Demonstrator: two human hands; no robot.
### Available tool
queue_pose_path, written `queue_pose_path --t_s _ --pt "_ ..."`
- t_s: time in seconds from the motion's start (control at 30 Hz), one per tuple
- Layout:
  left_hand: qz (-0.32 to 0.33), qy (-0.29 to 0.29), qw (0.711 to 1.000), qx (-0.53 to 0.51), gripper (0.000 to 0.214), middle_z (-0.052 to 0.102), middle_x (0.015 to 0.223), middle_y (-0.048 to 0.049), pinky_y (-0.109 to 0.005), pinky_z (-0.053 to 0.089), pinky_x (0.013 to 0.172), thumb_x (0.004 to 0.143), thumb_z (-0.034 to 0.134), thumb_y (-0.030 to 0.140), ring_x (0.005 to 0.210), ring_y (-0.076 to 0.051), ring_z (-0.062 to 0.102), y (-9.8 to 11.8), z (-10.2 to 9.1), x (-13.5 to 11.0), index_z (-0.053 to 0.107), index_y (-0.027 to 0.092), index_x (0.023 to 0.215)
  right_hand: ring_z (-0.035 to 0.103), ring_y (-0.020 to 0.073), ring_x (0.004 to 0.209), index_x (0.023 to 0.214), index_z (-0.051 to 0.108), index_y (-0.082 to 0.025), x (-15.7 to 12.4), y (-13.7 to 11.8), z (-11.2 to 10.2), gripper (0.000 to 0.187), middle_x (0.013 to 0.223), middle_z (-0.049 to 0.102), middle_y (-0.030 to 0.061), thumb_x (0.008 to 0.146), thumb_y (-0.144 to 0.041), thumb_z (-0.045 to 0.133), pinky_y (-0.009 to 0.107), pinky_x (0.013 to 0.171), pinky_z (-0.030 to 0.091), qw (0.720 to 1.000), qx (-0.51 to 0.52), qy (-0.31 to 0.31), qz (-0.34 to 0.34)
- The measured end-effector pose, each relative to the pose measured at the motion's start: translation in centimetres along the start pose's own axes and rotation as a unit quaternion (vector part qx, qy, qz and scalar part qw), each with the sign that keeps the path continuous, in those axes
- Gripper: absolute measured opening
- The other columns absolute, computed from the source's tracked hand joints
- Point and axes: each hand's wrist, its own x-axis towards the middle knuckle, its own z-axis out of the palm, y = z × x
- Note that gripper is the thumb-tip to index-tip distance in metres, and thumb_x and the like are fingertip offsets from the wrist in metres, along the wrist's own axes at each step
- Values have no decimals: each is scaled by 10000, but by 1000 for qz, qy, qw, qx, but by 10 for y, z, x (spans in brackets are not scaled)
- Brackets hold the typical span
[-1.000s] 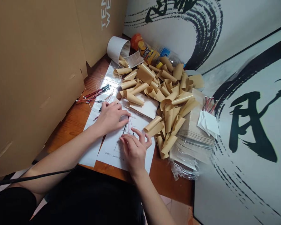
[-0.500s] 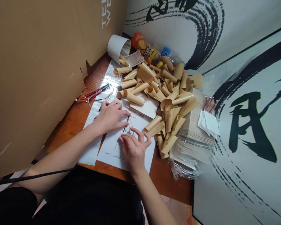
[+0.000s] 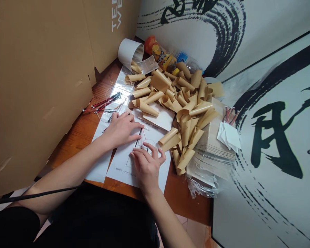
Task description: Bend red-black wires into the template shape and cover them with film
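Observation:
Both my hands rest on a white printed sheet [image 3: 124, 165] lying on a wooden table [image 3: 74, 134]. My left hand [image 3: 121, 129] lies flat, fingers stretched toward thin red and black wires [image 3: 142, 139] on the sheet, its fingertips pressing on them. My right hand [image 3: 146, 165] sits just below, fingers spread and bent, fingertips touching the lower ends of the same wires. Neither hand lifts anything off the paper.
A heap of curled tan paper strips [image 3: 181, 103] covers the table behind. A bundle of red and black wires [image 3: 103, 103] lies at left, a white roll [image 3: 130, 51] and snack bag [image 3: 161, 57] at back. Flat tan sheets in plastic [image 3: 212, 151] sit right. Cardboard [image 3: 36, 75] walls the left.
My right hand has shifted slightly down and left on the sheet, its fingers closing a little over the wire ends. The left hand stays in place.

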Motion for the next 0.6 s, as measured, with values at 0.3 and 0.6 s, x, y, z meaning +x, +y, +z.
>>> queue_pose_path --t_s 0.3,0.6 --pt "7 -35 999 -3 576 610 1058 -63 -435 266 926 768 777 579 1054 -294 502 0 -5 -2 666 361 1289 645 268 1097 814 670 -223 1 0 0 145 842 783 -23 954 -200 637 486 1054 217 1000 -9 1 0" --pt "-5 -58 998 4 606 600 1095 -66 -442 284 928 764 779 590 1058 -289 504 2 -10 -2 653 356 1308 547 329 1215 1054 710 -219 -21 -21 -9 165 1129 755 54 987 -264 567 566 1086 171 997 -70 -30 21"
